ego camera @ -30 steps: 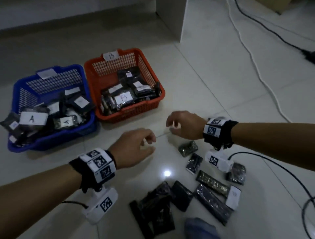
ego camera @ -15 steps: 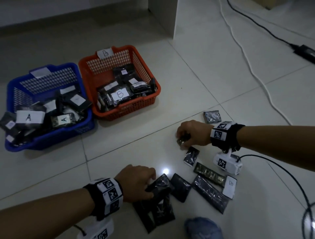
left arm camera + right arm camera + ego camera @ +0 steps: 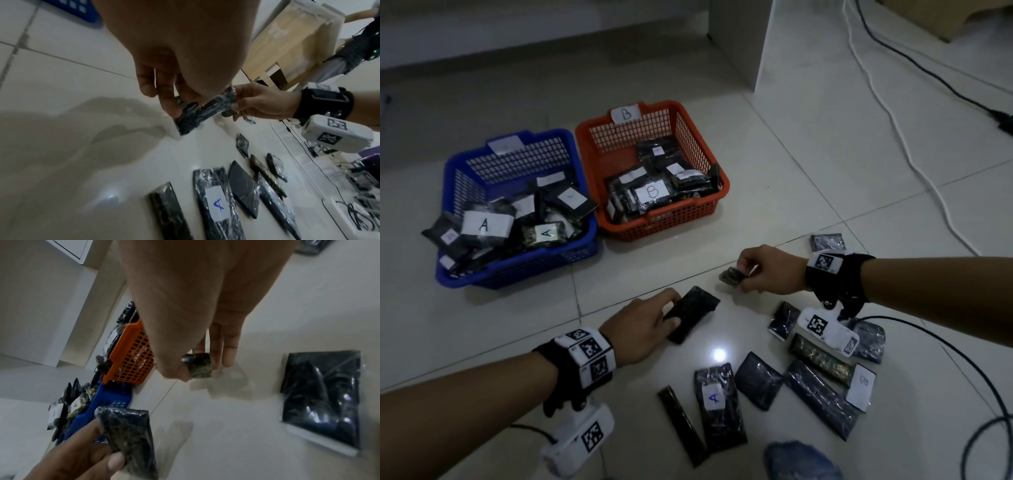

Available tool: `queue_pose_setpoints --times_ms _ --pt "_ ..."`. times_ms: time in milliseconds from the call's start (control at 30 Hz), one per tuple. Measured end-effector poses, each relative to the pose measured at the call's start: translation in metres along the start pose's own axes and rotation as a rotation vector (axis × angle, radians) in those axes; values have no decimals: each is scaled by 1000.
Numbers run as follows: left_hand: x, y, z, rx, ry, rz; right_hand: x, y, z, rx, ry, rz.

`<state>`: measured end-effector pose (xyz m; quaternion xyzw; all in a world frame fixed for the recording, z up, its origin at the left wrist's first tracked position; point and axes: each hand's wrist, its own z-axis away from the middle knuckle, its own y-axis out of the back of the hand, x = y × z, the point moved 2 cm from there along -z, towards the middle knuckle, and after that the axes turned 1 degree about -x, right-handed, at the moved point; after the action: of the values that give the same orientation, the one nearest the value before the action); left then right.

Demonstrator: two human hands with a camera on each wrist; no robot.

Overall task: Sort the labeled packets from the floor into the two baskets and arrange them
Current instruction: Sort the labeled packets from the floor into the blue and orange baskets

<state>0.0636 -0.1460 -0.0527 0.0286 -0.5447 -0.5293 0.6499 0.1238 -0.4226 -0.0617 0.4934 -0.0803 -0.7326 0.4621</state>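
Two baskets sit side by side: the blue basket (image 3: pixel 585 240) marked A, the orange basket (image 3: pixel 664 222) marked B, both part full. My left hand (image 3: pixel 640 325) grips a long black packet (image 3: pixel 693 317) by its end, clear of the floor; it looks light, stiff and slick in its wrap, so I'd hold it by the edges. My right hand (image 3: pixel 767 270) pinches a small mottled packet (image 3: pixel 732 275), lighter still. About nine packets lie loose on the tiles
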Motion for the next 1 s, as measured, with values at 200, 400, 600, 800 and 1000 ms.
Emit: queue_pose_setpoints --times_ms 200,400,600,800,1000 --pt "-1 20 6 146 -11 177 -18 -14 2 -60 39 -210" --pt "-7 34 8 213 91 372 -33 -19 3 -96 96 -243" --pt "-9 37 15 298 138 450 -37 -23 0 -69 133 -342" --pt "-2 58 19 337 74 530 -40 -19 3 -84 114 -411" --pt "2 101 11 434 -6 499 -60 17 -10 51 142 -433"
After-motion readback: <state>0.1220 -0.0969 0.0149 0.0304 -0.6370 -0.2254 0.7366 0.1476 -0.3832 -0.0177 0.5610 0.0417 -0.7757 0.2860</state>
